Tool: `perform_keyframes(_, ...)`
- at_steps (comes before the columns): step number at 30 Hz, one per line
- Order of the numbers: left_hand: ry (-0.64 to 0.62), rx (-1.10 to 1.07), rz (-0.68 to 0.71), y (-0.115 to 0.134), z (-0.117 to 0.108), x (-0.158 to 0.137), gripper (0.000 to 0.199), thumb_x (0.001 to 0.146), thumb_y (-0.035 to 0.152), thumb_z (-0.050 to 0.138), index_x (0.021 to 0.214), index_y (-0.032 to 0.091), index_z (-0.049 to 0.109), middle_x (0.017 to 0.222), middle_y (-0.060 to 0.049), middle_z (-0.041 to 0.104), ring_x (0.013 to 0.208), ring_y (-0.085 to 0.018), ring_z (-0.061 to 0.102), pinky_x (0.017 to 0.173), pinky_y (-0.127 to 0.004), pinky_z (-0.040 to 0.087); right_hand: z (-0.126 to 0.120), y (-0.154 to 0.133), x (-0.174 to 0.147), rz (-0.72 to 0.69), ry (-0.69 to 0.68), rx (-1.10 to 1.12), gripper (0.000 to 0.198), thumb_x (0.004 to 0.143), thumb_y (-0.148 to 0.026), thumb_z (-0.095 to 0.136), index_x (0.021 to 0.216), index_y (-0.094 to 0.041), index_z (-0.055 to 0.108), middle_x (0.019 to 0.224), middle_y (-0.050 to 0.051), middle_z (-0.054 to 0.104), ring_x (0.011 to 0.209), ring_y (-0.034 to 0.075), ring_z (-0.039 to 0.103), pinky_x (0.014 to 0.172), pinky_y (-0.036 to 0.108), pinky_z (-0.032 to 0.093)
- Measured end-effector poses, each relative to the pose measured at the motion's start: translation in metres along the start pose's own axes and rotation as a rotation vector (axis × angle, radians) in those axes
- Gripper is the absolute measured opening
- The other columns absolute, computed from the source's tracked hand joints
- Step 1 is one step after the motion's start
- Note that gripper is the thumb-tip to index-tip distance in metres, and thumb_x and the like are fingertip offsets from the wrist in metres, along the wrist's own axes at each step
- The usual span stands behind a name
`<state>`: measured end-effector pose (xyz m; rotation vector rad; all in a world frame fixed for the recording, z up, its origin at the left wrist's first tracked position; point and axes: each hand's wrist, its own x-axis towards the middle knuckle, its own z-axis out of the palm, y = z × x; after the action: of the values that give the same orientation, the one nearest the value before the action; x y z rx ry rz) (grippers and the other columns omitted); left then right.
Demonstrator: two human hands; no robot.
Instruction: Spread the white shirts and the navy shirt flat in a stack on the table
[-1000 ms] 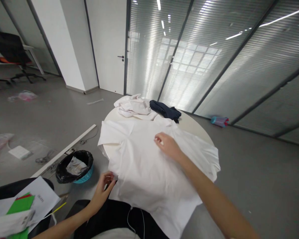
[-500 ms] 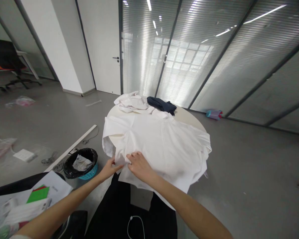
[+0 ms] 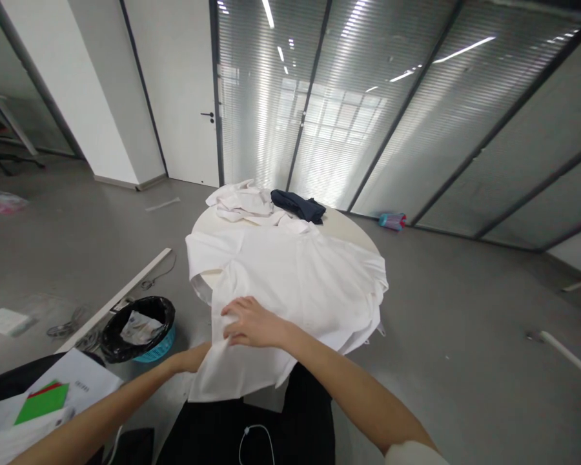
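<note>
White shirt (image 3: 290, 278) lies spread over the round bench (image 3: 341, 226), its near edge hanging off the bench side toward the person. R hand (image 3: 249, 321) lies on top of the shirt's near-left part, fingers curled down & pinching a bunched bit of cloth at the left edge. L hand (image 3: 193, 358) sits lower, just under the hanging flap; mostly hidden by the fabric, only wrist & heel of the hand show, so can't tell how far it's closed or if it grips the cloth, tho it touches it.

Vs 0.5 s ago: both hands then met at the shirt's near-left corner, on top of the bench edge, fingers visible. Now the R hand has shifted slightly toward the person w/ more fabric gathered under it, and the L has dropped below the flap. The hem now drapes further down at near-left, forming a long hanging panel. Vs 1 s ago: R hand was out near the shirt's middle, flat; L was pinching the near corner alone. Camera has also swung a bit right: chair at far left is mostly out of view.

Far side of bench: a crumpled white garment (image 3: 237, 200) & a dark navy garment (image 3: 297, 205), side by side, touching the spread shirt's collar end. On the floor left of bench: bin w/ black liner (image 3: 138, 326). Near-left corner: papers w/ a green sheet (image 3: 41, 400).
</note>
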<state>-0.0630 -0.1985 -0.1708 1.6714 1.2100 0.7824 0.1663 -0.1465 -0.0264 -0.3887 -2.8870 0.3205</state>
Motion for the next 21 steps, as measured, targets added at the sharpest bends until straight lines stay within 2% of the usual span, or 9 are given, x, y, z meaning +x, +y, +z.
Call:
perform_keyframes(2,-0.318,-0.037,-0.053,0.003,-0.023,0.000,0.040,0.060,0.038,0.088,0.097,0.030,0.076,0.093,-0.005,0.076,0.082,-0.027,0.072,0.066,-0.039,0.061,0.006,0.003,-0.003,0.006,0.001,0.094,0.032,0.090,-0.044,0.068,0.116,-0.025,0.071,0.134,0.007,0.059,0.129,0.022,0.047,0.109,0.040,0.036)
perform_keyframes(3,-0.420,-0.040,-0.089,0.008,-0.039,0.003,0.037,0.059,0.037,0.086,0.094,0.031,0.077,0.089,-0.005,0.076,0.078,-0.028,0.073,0.063,-0.039,0.060,0.003,0.008,-0.007,0.035,0.055,0.153,0.037,0.091,-0.044,0.067,0.123,-0.025,0.068,0.136,0.007,0.059,0.130,0.020,0.048,0.110,0.038,0.036)
perform_keyframes(6,-0.395,0.008,-0.151,0.042,-0.086,0.023,0.026,0.075,0.040,0.070,0.098,0.029,0.077,0.087,-0.007,0.077,0.075,-0.026,0.073,0.060,-0.038,0.059,-0.028,0.045,-0.032,0.222,0.295,0.229,0.038,0.096,-0.042,0.060,0.130,-0.026,0.063,0.139,0.007,0.057,0.131,0.017,0.049,0.112,0.036,0.037)
perform_keyframes(9,-0.251,0.015,-0.053,0.096,-0.106,0.065,0.035,0.082,0.047,0.065,0.108,0.026,0.076,0.088,-0.008,0.076,0.077,-0.025,0.073,0.068,-0.038,0.060,-0.067,0.109,-0.072,0.530,0.419,0.056,0.035,0.100,-0.041,0.051,0.127,-0.025,0.066,0.142,0.009,0.056,0.136,0.021,0.045,0.116,0.043,0.032)
perform_keyframes(12,-0.010,0.157,0.148,0.142,-0.086,0.127,0.041,0.086,0.053,0.060,0.110,0.024,0.076,0.106,-0.010,0.075,0.096,-0.028,0.071,0.078,-0.037,0.059,-0.082,0.173,-0.111,0.877,0.362,-0.195,0.044,0.102,-0.043,0.045,0.140,-0.023,0.057,0.152,0.011,0.046,0.147,0.028,0.030,0.121,0.052,0.019)
perform_keyframes(15,0.040,0.361,0.350,0.156,-0.045,0.192,0.043,0.093,0.049,0.053,0.121,0.021,0.071,0.133,-0.012,0.065,0.126,-0.031,0.058,0.096,-0.042,0.053,-0.072,0.206,-0.135,1.105,0.187,-0.211,0.054,0.101,-0.050,0.043,0.147,-0.023,0.048,0.157,0.014,0.038,0.149,0.034,0.024,0.118,0.061,0.015)
perform_keyframes(17,0.034,0.508,0.440,0.147,-0.022,0.226,0.045,0.092,0.047,0.057,0.129,0.022,0.066,0.150,-0.011,0.050,0.143,-0.032,0.040,0.112,-0.049,0.038,-0.067,0.210,-0.146,1.108,0.154,-0.119,0.056,0.100,-0.052,0.043,0.146,-0.021,0.050,0.156,0.014,0.040,0.147,0.033,0.030,0.118,0.059,0.019)
perform_keyframes(18,0.017,0.578,0.450,0.139,-0.014,0.239,0.048,0.091,0.047,0.059,0.132,0.024,0.064,0.154,-0.011,0.044,0.146,-0.033,0.033,0.116,-0.053,0.031,-0.067,0.209,-0.152,1.077,0.198,-0.063,0.055,0.100,-0.052,0.042,0.143,-0.021,0.053,0.153,0.014,0.044,0.145,0.031,0.035,0.118,0.055,0.024)
perform_keyframes(21,-0.061,0.710,0.400,0.113,-0.009,0.262,0.055,0.089,0.052,0.059,0.139,0.028,0.058,0.157,-0.012,0.040,0.147,-0.035,0.030,0.118,-0.056,0.022,-0.082,0.200,-0.190,1.001,0.489,0.068,0.050,0.098,-0.053,0.043,0.131,-0.022,0.062,0.137,0.013,0.060,0.129,0.023,0.054,0.111,0.044,0.040)
